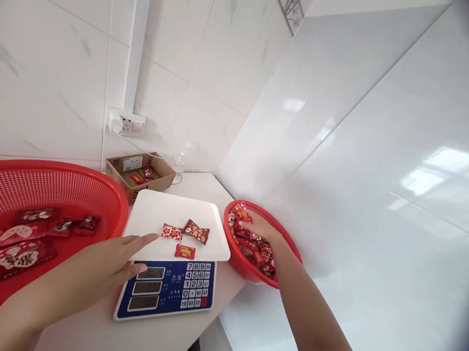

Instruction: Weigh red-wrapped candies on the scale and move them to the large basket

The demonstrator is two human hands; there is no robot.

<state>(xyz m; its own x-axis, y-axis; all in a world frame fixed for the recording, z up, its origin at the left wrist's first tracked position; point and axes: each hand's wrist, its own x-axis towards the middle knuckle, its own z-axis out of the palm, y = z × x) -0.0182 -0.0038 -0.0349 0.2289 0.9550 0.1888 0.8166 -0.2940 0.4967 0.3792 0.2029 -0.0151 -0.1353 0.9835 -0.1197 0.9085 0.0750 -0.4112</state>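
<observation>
My left hand [110, 257] hovers over the left edge of a digital scale [172, 287], its fingers stretched out and holding nothing. On the scale's white tray [154, 207] lie a white-and-red wrapped candy [172, 232], a dark red wrapped candy [196, 231] and a small bright red wrapped candy [185, 251]. My right hand [259, 226] reaches into a small red basket [289, 250] heaped with red wrapped candies [254, 255]. Its fingers are apart at the candies near the basket's far left side, with the fingertips partly hard to make out.
On the left stands a large red basket [111, 193] with several bigger red packets [21, 256] inside. Behind the scale, a cardboard box [164, 172] holds a few red packets beside a clear plastic bottle [182, 158]. A wall socket [130, 125] has a cable. White walls border the table.
</observation>
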